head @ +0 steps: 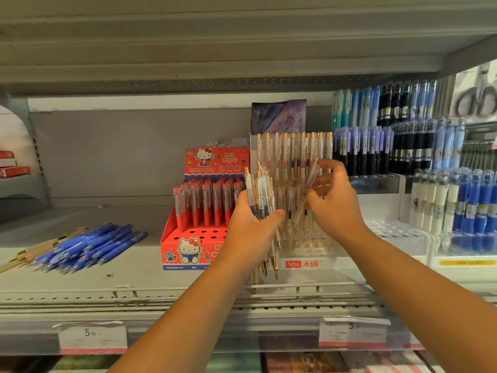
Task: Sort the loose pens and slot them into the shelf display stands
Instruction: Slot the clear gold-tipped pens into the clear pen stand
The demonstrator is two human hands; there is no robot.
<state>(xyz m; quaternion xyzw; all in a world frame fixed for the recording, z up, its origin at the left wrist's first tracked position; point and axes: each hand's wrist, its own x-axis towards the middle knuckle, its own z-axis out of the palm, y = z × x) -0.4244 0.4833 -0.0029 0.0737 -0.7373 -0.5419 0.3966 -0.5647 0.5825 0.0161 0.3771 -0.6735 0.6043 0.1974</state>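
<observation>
We observe the left hand [251,230] closed around a bundle of clear pens [262,192] with gold clips. Its fingers and thumb wrap the barrels, and the pen tips point down in front of the shelf edge. The right hand [336,203] is raised just beside the bundle, its fingers curled and pinching a single clear pen [309,181]. That pen is tilted and blurred, and sits over the clear display stand [304,263]. This stand bears a red "hesu" label on its white front. Its rear row carries upright pens of the same type, and the hands partly hide its front holes. Just to its left stands a red display stand [188,238], with red pens in its rear rows and open holes in front. Further left, loose blue pens [96,244] lie in a heap on the shelf [134,275], with a few cream pens [24,258] beside them. To the right, further stands [457,254] hold blue and black pens.
</observation>
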